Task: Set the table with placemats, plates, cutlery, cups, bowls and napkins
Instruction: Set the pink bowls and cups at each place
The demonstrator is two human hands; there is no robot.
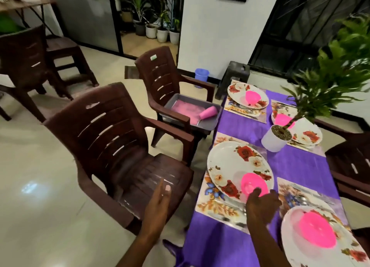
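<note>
Four place settings stand on a worktop [300, 166] draped in purple cloth: four floral placemats, four white plates printed with red roses, four bright pink bowls, one bowl on each plate. Nearest the camera, the near-right plate [312, 246] carries its pink bowl [316, 231] at the frame's lower right. The right hand [262, 205] reaches over the near-left placemat [218, 204], its fingers [257, 191] curled against the rim of the pink bowl [254, 183] on the near-left plate [230, 166]; whether they grip it cannot be told through the blur. The left hand [159, 199] hangs over the seat of a brown plastic chair [112, 138], fingers straight, loosely apart, holding nothing. Cutlery, blurred, lies along the placemats' edges. A white pot with a leafy green plant [277, 137] stands mid-worktop. Beyond, a second chair [166, 82] holds a grey tray [210, 122] containing a pink cloth and one pink cup [209, 112] lying on its side. The two far settings [248, 96] sit at the worktop's far end.
</note>
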